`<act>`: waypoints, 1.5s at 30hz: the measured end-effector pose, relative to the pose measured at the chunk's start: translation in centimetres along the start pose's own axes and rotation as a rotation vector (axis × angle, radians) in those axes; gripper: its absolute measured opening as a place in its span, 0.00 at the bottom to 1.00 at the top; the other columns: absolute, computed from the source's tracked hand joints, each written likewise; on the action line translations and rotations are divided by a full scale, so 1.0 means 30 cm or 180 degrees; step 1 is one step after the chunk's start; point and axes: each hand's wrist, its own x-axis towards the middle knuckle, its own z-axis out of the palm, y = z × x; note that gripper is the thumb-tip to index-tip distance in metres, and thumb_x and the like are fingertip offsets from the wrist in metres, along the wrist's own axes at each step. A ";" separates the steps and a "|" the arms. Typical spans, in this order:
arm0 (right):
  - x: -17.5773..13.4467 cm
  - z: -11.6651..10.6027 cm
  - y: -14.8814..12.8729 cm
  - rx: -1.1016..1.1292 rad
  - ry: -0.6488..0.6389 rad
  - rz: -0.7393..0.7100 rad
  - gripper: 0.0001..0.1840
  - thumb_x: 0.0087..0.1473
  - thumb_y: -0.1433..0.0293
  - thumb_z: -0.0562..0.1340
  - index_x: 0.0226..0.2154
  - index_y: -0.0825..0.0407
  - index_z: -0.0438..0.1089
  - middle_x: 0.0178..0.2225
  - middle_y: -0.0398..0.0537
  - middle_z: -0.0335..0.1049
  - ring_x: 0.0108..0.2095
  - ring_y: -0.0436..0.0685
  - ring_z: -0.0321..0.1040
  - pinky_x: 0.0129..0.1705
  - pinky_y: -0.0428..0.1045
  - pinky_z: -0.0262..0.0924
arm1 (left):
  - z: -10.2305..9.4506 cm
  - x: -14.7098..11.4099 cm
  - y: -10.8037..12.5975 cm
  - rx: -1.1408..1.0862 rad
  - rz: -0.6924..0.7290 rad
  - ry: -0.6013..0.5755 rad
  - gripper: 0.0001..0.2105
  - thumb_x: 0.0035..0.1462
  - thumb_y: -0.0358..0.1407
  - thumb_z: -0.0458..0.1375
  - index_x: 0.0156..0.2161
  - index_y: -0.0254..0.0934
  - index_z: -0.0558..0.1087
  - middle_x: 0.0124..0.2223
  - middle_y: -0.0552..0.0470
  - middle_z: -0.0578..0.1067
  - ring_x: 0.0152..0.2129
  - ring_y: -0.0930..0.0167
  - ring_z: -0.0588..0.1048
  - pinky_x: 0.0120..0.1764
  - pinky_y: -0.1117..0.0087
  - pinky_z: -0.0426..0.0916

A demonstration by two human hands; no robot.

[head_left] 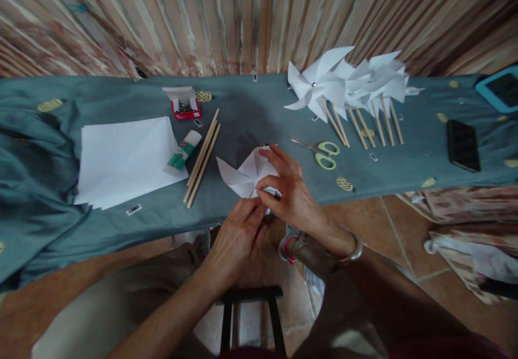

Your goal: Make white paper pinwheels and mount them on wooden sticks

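A white paper pinwheel (239, 180) with curved blades is between my hands near the table's front edge. My left hand (240, 228) is closed on its lower edge, fingertips close to the right hand's thumb. My right hand (289, 190) bends over the right part of the pinwheel, its thumb and index finger pinched near the middle, the other fingers over a blade. A small dark thing shows by the right thumb, too small to name. To the left lie several wooden sticks (202, 159); to the right are scissors (324, 154) with green handles.
White paper sheets (125, 159) lie at left with a glue stick (184, 151) on their edge. Behind is an open red box (186, 108) of small dark pieces. Several finished pinwheels (319, 81) lie at back right. A phone (463, 146) and blue-framed device (499, 89) are far right.
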 end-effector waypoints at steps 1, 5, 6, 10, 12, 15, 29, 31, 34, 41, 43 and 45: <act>0.001 0.003 0.000 0.0010 -0.0008 0.0002 0.08 0.54 0.74 0.59 0.29 0.49 0.73 0.64 0.46 0.57 0.67 0.67 0.45 0.62 0.67 0.48 | -0.001 0.000 0.001 0.0019 0.0003 -0.0007 0.15 0.58 0.26 0.53 0.50 0.35 0.69 0.50 0.43 0.71 0.47 0.63 0.70 0.49 0.57 0.71; 0.000 0.012 -0.001 -0.0057 0.0051 -0.0015 0.08 0.55 0.75 0.58 0.30 0.49 0.73 0.64 0.46 0.55 0.67 0.65 0.45 0.62 0.65 0.49 | 0.000 -0.001 0.003 0.0097 0.0006 -0.0033 0.16 0.57 0.25 0.53 0.50 0.34 0.68 0.50 0.43 0.71 0.47 0.63 0.70 0.50 0.57 0.71; -0.002 0.010 -0.001 -0.0088 0.0075 -0.0038 0.08 0.56 0.74 0.58 0.31 0.49 0.73 0.64 0.46 0.55 0.67 0.65 0.44 0.62 0.65 0.49 | 0.001 -0.001 0.003 0.0103 -0.0002 -0.0037 0.16 0.57 0.25 0.53 0.51 0.34 0.68 0.50 0.43 0.71 0.47 0.63 0.70 0.50 0.57 0.71; -0.028 -0.012 -0.001 -0.0191 0.0148 -0.0136 0.09 0.58 0.72 0.57 0.39 0.49 0.72 0.66 0.48 0.52 0.67 0.65 0.43 0.63 0.65 0.49 | 0.003 -0.003 -0.001 0.0094 -0.0015 -0.0008 0.17 0.57 0.26 0.53 0.53 0.34 0.67 0.50 0.43 0.72 0.47 0.63 0.71 0.50 0.55 0.71; -0.051 -0.027 0.003 -0.0257 0.0182 -0.0202 0.10 0.58 0.74 0.56 0.38 0.49 0.72 0.65 0.48 0.53 0.67 0.65 0.43 0.63 0.65 0.48 | 0.001 -0.002 -0.004 0.0055 -0.0039 0.0030 0.18 0.57 0.25 0.53 0.53 0.34 0.67 0.50 0.43 0.72 0.47 0.63 0.71 0.49 0.55 0.72; -0.089 -0.039 0.012 -0.0431 0.0197 -0.0383 0.11 0.56 0.76 0.56 0.37 0.48 0.72 0.65 0.47 0.55 0.67 0.65 0.44 0.62 0.65 0.49 | -0.006 0.004 -0.007 -0.0038 -0.0085 0.0064 0.17 0.58 0.25 0.52 0.52 0.36 0.68 0.49 0.44 0.72 0.46 0.64 0.72 0.48 0.57 0.72; -0.120 -0.057 0.011 -0.0805 -0.0118 -0.0481 0.13 0.57 0.74 0.56 0.42 0.48 0.71 0.63 0.52 0.60 0.68 0.63 0.44 0.62 0.64 0.44 | -0.017 0.022 0.001 0.0186 0.0059 0.0101 0.14 0.60 0.27 0.52 0.51 0.32 0.71 0.47 0.42 0.74 0.44 0.65 0.75 0.46 0.61 0.75; -0.118 -0.057 0.010 -0.0860 -0.0100 -0.0521 0.12 0.57 0.74 0.55 0.42 0.49 0.71 0.62 0.53 0.60 0.67 0.63 0.44 0.62 0.63 0.45 | -0.020 0.022 0.001 0.0216 0.0102 0.0120 0.14 0.61 0.28 0.52 0.50 0.31 0.71 0.46 0.43 0.75 0.43 0.66 0.76 0.45 0.62 0.75; -0.116 -0.055 0.009 -0.0984 -0.0057 -0.0577 0.11 0.57 0.75 0.55 0.41 0.50 0.71 0.62 0.54 0.61 0.67 0.63 0.44 0.61 0.62 0.46 | -0.022 0.020 0.001 0.0235 0.0108 0.0135 0.13 0.61 0.28 0.51 0.49 0.31 0.72 0.46 0.43 0.76 0.42 0.66 0.76 0.45 0.63 0.75; -0.111 -0.048 0.011 -0.1174 0.0014 -0.0698 0.10 0.58 0.75 0.55 0.40 0.53 0.70 0.61 0.57 0.61 0.67 0.63 0.44 0.60 0.61 0.47 | -0.026 0.022 0.007 -0.0041 -0.0115 0.0064 0.13 0.61 0.28 0.51 0.49 0.34 0.72 0.47 0.45 0.75 0.44 0.67 0.76 0.48 0.64 0.74; -0.109 -0.047 0.012 -0.1208 -0.0006 -0.0701 0.10 0.58 0.74 0.55 0.40 0.53 0.70 0.61 0.58 0.60 0.67 0.63 0.44 0.60 0.61 0.47 | -0.026 0.021 0.008 -0.0105 -0.0167 0.0067 0.13 0.61 0.28 0.51 0.49 0.34 0.72 0.48 0.45 0.75 0.45 0.67 0.76 0.48 0.64 0.74; -0.108 -0.045 0.012 -0.1212 -0.0015 -0.0691 0.10 0.58 0.74 0.55 0.40 0.52 0.70 0.61 0.57 0.60 0.67 0.63 0.44 0.60 0.62 0.47 | -0.025 0.020 0.007 -0.0141 -0.0200 0.0079 0.14 0.61 0.28 0.51 0.50 0.34 0.72 0.48 0.45 0.75 0.45 0.67 0.76 0.48 0.64 0.73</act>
